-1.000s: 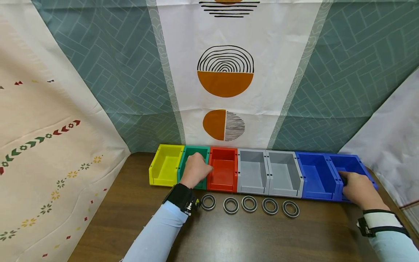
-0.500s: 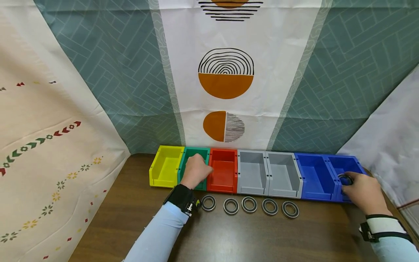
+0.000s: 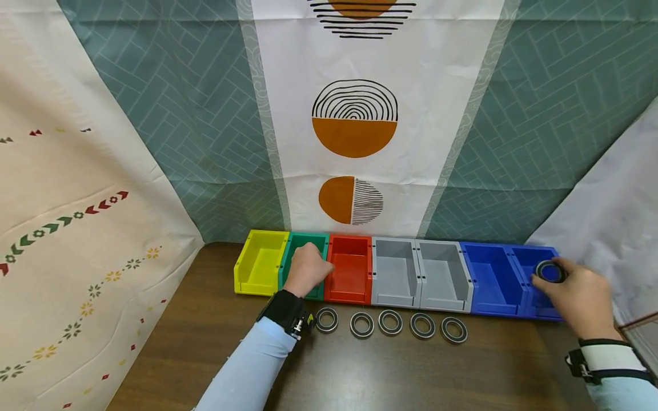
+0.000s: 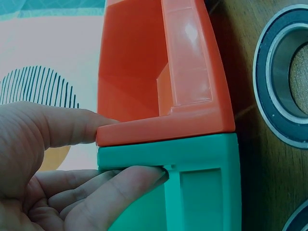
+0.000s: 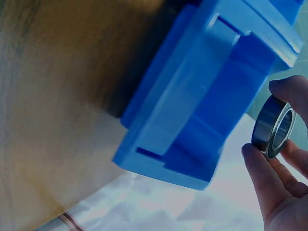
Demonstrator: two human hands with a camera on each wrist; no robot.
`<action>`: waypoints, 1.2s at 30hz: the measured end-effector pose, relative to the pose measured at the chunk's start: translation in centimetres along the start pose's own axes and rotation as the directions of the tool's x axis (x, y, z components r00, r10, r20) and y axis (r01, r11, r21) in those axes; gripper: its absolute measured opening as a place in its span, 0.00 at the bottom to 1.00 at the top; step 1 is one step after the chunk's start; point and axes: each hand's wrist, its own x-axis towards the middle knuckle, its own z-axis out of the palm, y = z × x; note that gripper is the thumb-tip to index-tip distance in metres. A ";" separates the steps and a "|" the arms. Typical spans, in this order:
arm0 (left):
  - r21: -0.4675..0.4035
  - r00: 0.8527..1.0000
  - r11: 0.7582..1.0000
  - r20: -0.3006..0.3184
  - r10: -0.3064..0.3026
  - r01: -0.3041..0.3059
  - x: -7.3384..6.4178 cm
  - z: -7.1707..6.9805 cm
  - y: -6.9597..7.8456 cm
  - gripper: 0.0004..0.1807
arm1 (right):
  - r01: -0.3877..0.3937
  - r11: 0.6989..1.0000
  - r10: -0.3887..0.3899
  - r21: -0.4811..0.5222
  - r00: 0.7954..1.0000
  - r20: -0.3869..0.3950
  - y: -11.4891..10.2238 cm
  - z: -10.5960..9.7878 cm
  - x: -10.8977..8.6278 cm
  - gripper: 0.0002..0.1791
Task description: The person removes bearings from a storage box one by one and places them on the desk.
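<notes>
My right hand (image 3: 583, 294) pinches a ball bearing (image 5: 270, 126) between thumb and fingertips. In the head view this bearing appears over the rightmost blue bin (image 3: 545, 308); the right wrist view has it beyond the bin's rim, apart from it. At the other end, my left hand (image 3: 308, 268) grips the touching side walls of the green bin (image 4: 211, 151) and the red bin (image 4: 211, 120), with one finger over the red side and the thumb on the green side. Several more bearings (image 3: 422, 326) lie flat on the table in front of the bins.
Bins stand in one row along the back of the wooden table (image 3: 411, 377): yellow (image 3: 259, 262), green, red, two grey (image 3: 396, 271) and two blue. Patterned cloth (image 3: 205, 142) hangs behind them, with pale cloth (image 3: 612, 228) at the right.
My right hand has lifted the bearing up out of the rightmost blue bin, bringing it into plain view. That bin has shifted slightly left. My left hand keeps its place.
</notes>
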 end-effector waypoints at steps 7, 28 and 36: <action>0.005 1.000 1.000 0.002 -0.003 0.003 0.2 0.2 -0.2 0.12 | 0.026 1.000 -0.025 0.015 0.998 -0.063 -1.3 -0.7 0.2 0.33; 0.007 1.000 1.000 -0.008 0.019 -0.019 0.0 0.0 0.0 0.13 | 0.098 0.992 -0.087 0.083 0.988 -0.129 -5.7 -1.9 -1.6 0.34; 0.015 1.000 1.000 0.000 0.003 -0.003 0.1 0.1 -0.1 0.13 | 0.094 0.988 -0.086 0.120 0.994 -0.069 -6.9 -2.2 -2.6 0.36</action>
